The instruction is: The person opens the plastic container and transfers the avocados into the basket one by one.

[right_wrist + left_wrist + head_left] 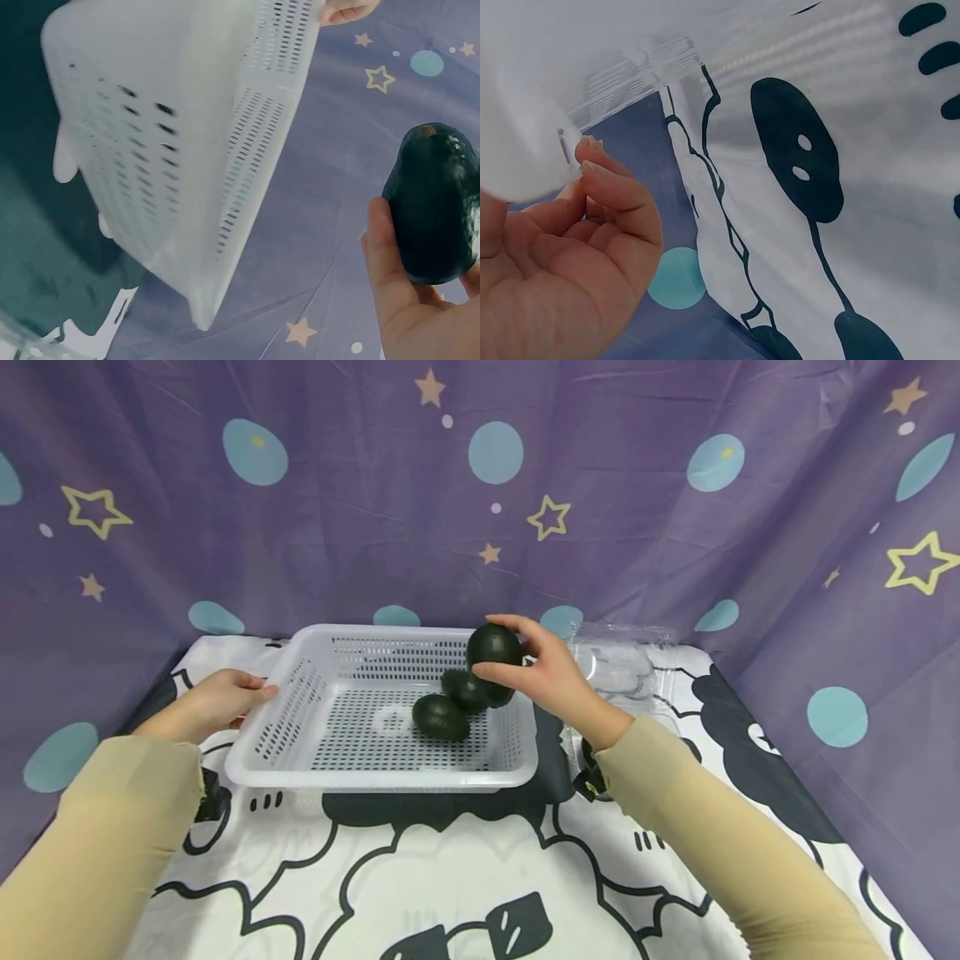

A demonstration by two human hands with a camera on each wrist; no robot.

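Long, fitted, pale beige sleeves [727,852]

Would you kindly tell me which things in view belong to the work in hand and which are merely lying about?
Belonging to the work:
White perforated plastic basket, rim gripped by the left hand
Avocado held in the right hand
Avocados inside the basket

Apparently just lying about:
Clear plastic packaging, in neither hand
Cartoon-print tablecloth
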